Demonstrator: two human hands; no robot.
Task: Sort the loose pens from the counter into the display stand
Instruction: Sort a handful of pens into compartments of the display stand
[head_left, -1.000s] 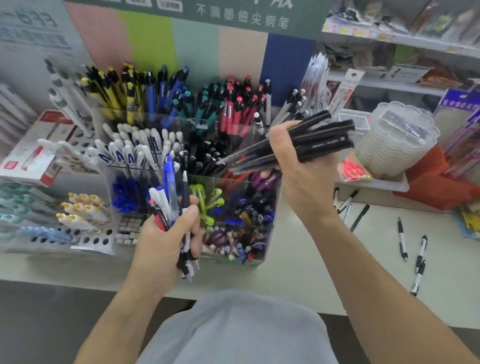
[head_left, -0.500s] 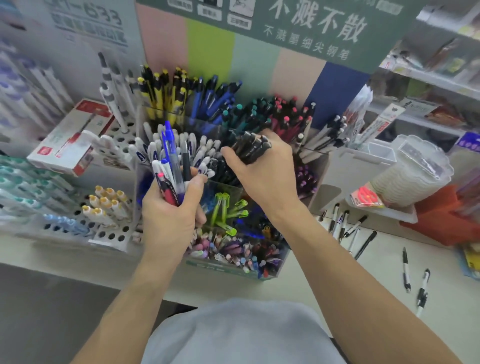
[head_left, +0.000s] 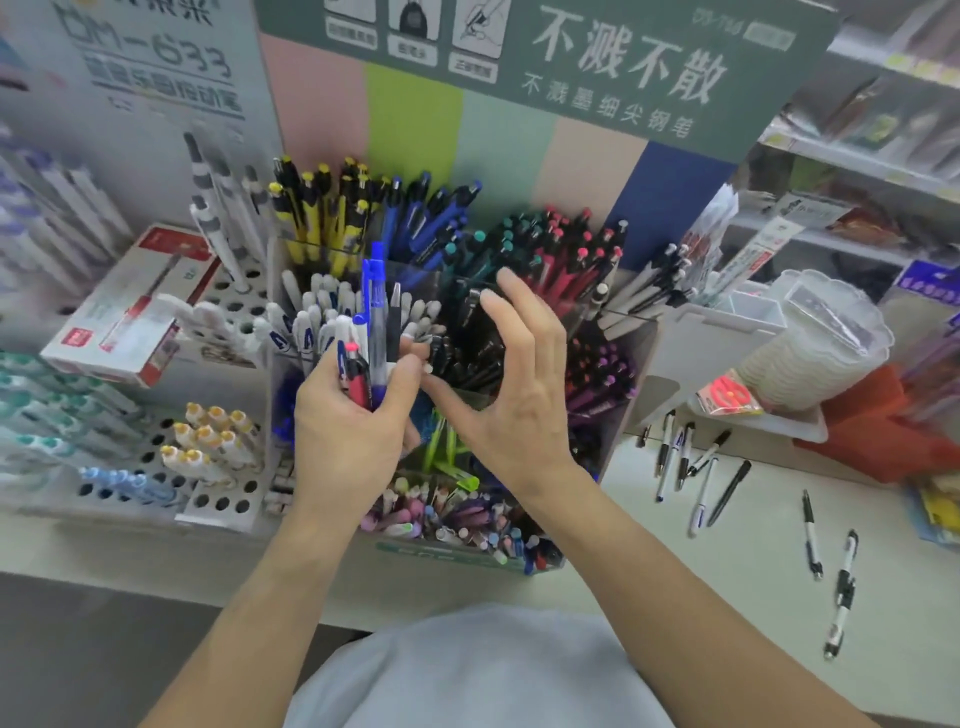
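Head view, the only one given: a mixed bunch of pens (head_left: 371, 332) is held upright in the left hand (head_left: 348, 431), fingers wrapped round the barrels, so that grip is closed on the bunch; a blue clear-barrelled pen, a dark one and a red-tipped one are made out in it. The right hand (head_left: 511, 384) is held over the display stand (head_left: 457, 552), fingers spread and relaxed, nothing held, grip wide; its thumb is just beside the left hand's bunch. Step in hand, as judged: the black-pen compartment (head_left: 467, 353) is already served and the next pen is about to be drawn from the left-hand bunch. The next move calls for one pen to be pinched out, matched by colour and type, and dropped tip-down into the matching compartment. Stand contents, back row: yellow-black pens (head_left: 311, 208), blue pens (head_left: 426, 218), teal-capped and red-capped pens (head_left: 550, 234). Middle row: white pens (head_left: 311, 317), black pens, purple pens (head_left: 597, 374). Front: green pens (head_left: 441, 447) and pastel pens (head_left: 447, 519); compartments are packed close. Loose pens (head_left: 696, 467) are left lying on the surface (head_left: 727, 561) to the right of the stand, with more further right (head_left: 831, 571), so the task is judged well short of done. A perforated white rack (head_left: 218, 467) with orange-capped pens is seen to the left.
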